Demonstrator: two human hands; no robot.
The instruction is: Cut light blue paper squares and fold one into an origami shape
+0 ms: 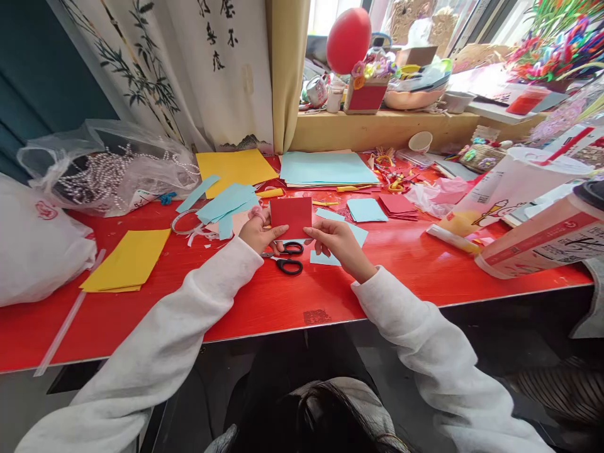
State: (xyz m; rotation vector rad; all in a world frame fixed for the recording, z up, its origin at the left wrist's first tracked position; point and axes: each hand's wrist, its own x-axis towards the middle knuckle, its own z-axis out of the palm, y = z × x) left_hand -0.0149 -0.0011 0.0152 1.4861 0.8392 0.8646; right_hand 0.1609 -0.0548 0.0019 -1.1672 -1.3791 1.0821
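Note:
A rectangular piece of red paper point(291, 216) is held up between both hands just above the table. My left hand point(259, 233) grips its lower left side, thumb in front and fingers behind. At the lower right corner, my right hand point(337, 241) pinches it between thumb and fingers. Black-handled scissors point(289, 267) lie below the paper, their blades partly hidden by my left hand. Light blue paper pieces point(324, 258) rest beneath and behind my right hand. Farther right are a small blue stack point(367, 210) and a small red stack point(399, 206).
Yellow sheets point(127, 259) and blue scraps point(229, 204) lie left on the red table point(391, 302). Large blue sheets point(330, 168) are stacked at the back. Drink cups point(542, 229) stand at right. Plastic bags point(40, 242) sit at far left.

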